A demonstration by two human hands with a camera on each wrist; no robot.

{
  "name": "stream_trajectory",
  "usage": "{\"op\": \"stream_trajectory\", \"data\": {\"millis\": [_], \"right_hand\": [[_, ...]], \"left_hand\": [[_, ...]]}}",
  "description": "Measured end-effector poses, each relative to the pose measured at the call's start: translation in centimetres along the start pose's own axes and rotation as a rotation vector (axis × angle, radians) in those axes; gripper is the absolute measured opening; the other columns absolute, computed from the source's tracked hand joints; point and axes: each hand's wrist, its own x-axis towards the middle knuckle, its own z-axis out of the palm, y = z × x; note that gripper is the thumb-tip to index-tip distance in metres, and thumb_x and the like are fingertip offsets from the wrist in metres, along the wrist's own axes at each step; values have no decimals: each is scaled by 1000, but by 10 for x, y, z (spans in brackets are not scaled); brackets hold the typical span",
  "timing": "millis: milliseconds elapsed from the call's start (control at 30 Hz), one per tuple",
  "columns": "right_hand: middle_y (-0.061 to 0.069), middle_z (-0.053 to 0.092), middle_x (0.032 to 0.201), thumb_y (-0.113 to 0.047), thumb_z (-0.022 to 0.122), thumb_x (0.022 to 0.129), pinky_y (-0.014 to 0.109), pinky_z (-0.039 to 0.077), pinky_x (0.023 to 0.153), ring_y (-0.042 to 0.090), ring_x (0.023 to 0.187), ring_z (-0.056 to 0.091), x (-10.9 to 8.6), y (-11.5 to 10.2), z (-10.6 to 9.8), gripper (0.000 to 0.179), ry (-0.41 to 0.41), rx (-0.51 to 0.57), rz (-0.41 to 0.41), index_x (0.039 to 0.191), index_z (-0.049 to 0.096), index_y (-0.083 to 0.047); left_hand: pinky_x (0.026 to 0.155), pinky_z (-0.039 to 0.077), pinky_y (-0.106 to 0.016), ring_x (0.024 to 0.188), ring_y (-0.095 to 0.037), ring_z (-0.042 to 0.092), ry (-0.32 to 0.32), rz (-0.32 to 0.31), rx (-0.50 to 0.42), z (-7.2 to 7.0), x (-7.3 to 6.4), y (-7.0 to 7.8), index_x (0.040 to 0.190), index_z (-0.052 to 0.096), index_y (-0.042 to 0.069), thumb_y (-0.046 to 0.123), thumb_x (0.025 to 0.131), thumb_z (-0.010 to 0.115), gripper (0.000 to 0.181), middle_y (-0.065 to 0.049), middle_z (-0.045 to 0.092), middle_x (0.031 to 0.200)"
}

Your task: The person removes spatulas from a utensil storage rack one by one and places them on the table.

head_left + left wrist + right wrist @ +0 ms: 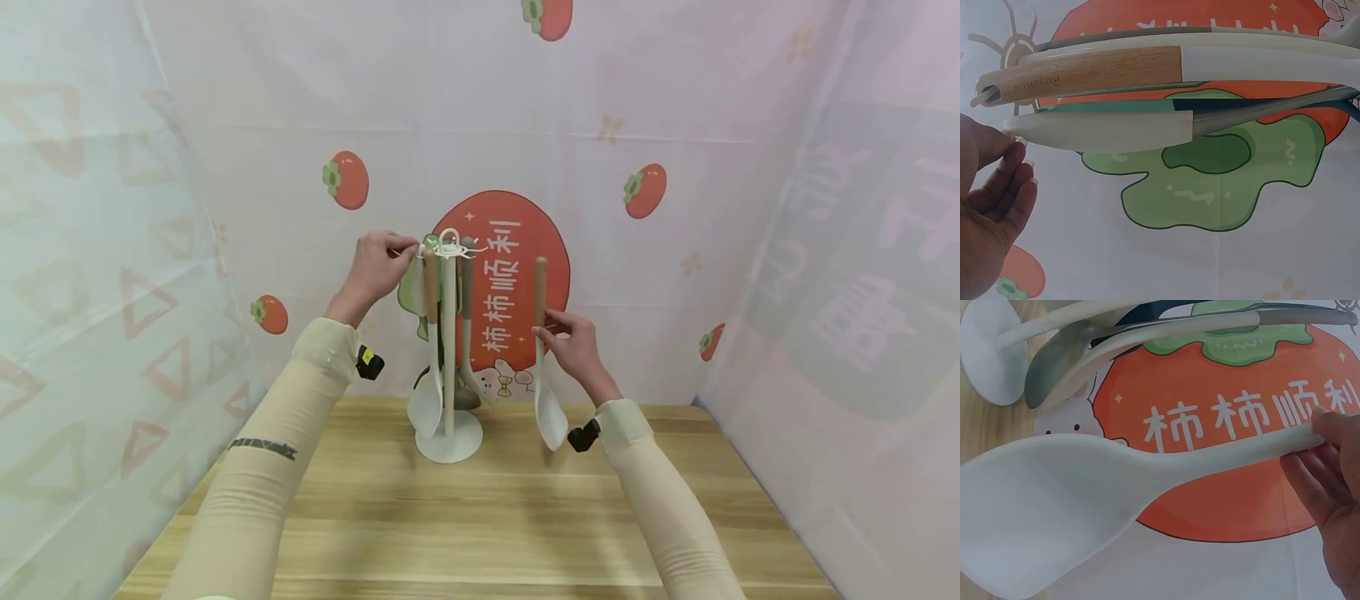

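A white utensil rack (449,358) stands upright, with utensils hanging from the hooked ring at its top. My left hand (378,265) is up at the ring's left side. Its thumb and fingertips pinch the end of a white handle (1100,132) with a grey metal shank; that utensil's far end is hidden. Right beside it hangs a white-headed utensil with a wooden handle (1085,75). To the right of the rack, my right hand (573,342) grips a white spatula (1054,506) where its neck meets the wooden handle. The spatula is upright, head down, apart from the rack.
A grey utensil (467,308) hangs on the rack's right side, with a dark rounded head (467,399) behind the post. The round base (448,446) sits on the wooden table (420,533). A printed cloth (480,100) forms the back wall, close behind the rack.
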Motion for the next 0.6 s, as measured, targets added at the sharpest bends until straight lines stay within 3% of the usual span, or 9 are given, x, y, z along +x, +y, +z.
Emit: {"op": "stream_trajectory", "data": {"millis": [367, 600], "right_hand": [[22, 73, 106, -13, 76, 93, 34, 62, 71, 37, 92, 70, -4, 3, -9, 39, 13, -45, 67, 128, 69, 4], [23, 73, 103, -11, 76, 92, 31, 62, 66, 36, 88, 71, -8, 8, -12, 37, -24, -47, 135, 126, 70, 4]], "left_hand": [[74, 50, -32, 88, -33, 65, 0, 19, 14, 0, 1, -1, 110, 77, -5, 8, 100, 63, 22, -24, 72, 103], [74, 50, -31, 88, -33, 65, -4, 19, 16, -1, 0, 0, 110, 77, -5, 7, 99, 63, 21, -24, 72, 103]]}}
